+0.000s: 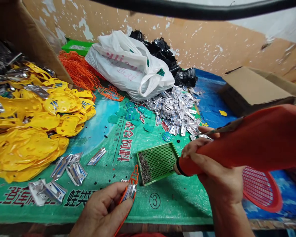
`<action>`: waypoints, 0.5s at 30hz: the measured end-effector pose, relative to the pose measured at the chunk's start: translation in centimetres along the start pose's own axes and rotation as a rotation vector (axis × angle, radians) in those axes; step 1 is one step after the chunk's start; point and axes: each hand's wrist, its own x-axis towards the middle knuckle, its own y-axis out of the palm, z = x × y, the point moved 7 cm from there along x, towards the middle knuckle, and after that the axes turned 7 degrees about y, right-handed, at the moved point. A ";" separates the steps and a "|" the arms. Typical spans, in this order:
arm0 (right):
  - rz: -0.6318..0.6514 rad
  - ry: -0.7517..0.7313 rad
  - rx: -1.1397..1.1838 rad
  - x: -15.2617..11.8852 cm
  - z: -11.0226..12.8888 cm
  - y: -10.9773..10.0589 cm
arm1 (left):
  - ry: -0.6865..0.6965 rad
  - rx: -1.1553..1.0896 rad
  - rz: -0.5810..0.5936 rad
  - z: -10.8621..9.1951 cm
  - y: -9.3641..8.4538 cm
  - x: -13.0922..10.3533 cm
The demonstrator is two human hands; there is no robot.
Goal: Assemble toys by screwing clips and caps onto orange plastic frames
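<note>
My left hand (106, 210), at the lower centre, pinches a thin orange plastic frame (134, 176) between thumb and fingers. A silver-and-blue metallic piece (129, 191) lies against the frame under my thumb. My right hand (219, 181) is wrapped round a long red tapered object (236, 148) with a black ring at its near end; its kind I cannot make out. That end hangs by the right edge of a green perforated tray (160, 161), which has small screws (145, 168) gathered along its left side. Fingers partly hidden behind the red object are close to the silver pieces (177, 110).
Yellow plastic parts (32, 148) are heaped at left, loose silver pieces (76, 172) nearby. Behind lie orange frames (76, 70), a white plastic bag (128, 65) and black parts (160, 49). A cardboard box (259, 87) and a red basket (261, 187) stand at right.
</note>
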 end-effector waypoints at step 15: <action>0.017 0.026 0.334 -0.2 3.2 1.3 | -0.038 -0.124 -0.006 0.6 0.2 0.2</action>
